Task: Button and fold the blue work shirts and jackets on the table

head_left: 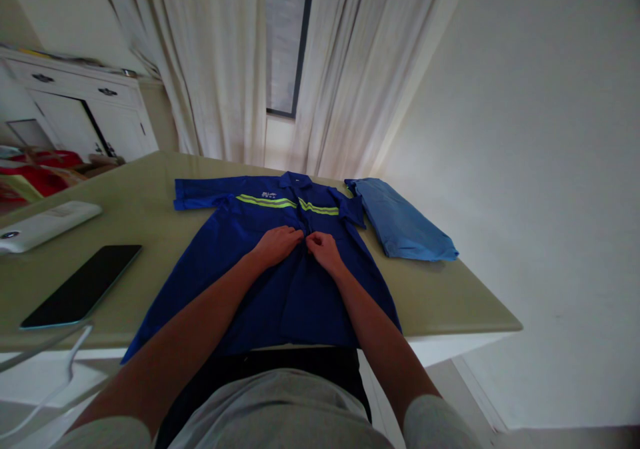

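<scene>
A dark blue work shirt with yellow-green reflective stripes across the chest lies spread front-up on the pale green table, its hem hanging over the near edge. My left hand and my right hand meet at the middle of the shirt, just below the stripes. Both have their fingers curled and pinched on the shirt's front placket. The fingertips themselves are hidden in the fabric.
A folded lighter blue garment lies at the table's right side. A black phone and a white remote control lie at the left, with a white cable off the near-left edge. Curtains and a white cabinet stand behind.
</scene>
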A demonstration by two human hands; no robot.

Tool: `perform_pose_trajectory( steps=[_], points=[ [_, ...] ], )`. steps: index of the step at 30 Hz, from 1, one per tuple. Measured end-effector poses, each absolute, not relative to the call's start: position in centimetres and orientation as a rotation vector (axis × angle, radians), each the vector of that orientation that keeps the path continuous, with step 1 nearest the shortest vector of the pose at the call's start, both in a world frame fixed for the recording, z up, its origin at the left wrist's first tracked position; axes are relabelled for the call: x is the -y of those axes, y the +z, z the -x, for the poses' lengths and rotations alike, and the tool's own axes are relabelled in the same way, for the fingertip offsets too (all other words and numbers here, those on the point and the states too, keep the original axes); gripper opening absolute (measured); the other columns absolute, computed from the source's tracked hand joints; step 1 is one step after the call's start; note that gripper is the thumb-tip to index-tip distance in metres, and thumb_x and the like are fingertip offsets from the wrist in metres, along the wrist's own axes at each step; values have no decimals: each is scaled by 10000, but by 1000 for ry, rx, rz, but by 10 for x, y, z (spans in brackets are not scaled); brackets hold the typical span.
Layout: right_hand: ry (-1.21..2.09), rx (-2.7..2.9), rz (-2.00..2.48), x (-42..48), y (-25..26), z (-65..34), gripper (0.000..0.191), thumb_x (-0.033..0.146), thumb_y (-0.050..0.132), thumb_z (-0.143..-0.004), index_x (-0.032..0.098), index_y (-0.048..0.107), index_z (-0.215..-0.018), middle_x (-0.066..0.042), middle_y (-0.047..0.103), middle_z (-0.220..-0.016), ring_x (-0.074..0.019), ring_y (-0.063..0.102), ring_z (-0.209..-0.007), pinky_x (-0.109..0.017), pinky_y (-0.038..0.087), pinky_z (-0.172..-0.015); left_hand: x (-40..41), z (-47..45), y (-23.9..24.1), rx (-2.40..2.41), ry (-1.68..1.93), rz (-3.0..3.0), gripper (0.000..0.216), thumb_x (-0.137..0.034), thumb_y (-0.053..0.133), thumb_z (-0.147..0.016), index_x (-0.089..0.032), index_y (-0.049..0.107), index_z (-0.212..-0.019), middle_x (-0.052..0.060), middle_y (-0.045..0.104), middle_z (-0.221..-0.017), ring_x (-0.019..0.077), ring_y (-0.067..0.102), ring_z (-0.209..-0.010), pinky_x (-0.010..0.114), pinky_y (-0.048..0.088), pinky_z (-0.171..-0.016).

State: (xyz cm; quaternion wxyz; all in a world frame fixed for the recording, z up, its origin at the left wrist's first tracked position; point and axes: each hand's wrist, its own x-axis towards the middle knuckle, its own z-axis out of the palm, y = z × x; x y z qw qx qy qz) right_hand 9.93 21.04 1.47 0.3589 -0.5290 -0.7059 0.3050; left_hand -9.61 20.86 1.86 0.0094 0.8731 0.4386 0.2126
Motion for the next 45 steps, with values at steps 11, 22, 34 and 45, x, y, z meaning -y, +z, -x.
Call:
perform_pose_trajectory(
  steps=[11, 22, 34, 45],
  points=[
    [946, 1784, 1250, -220, 4, -103, 137, 268, 657, -759, 184, 682, -864, 33, 640, -672, -124, 571, -612, -213, 434, -589, -214, 99, 16, -1213, 807, -2607, 166, -239, 499, -998, -223, 663, -1017, 63, 737, -1025, 236, 686, -994, 352, 509, -920],
    [923, 1813, 1258, -218, 4, -101, 137, 245, 630, -803, 174, 694, -901, 8, 682, -733, -133, 603, -648, -226, 448, -617, -214, 101, 16, -1179, 829, -2575, 210, -273, 436, -1037, -242, 642, -1060, 48, 741, -1001, 223, 702, -955, 324, 503, -877],
    [684, 1931, 1351, -211, 11, -96, 116, 292, 688, -844, 180, 702, -813, 23, 644, -638, -131, 578, -588, -231, 386, -574, -225, 98, 13, -1366, 794, -2283, 296, -400, 569, -940, -206, 771, -844, 30, 777, -824, 195, 690, -753, 288, 481, -700],
    [629, 1942, 1280, -208, 10, -95, 32, 229, 655, -845, 199, 655, -856, 45, 603, -653, -127, 561, -610, -232, 376, -605, -221, 96, 15, -1501, 786, -2192, 381, -457, 540, -918, -177, 786, -836, 67, 777, -828, 211, 690, -774, 283, 450, -689]
  ],
)
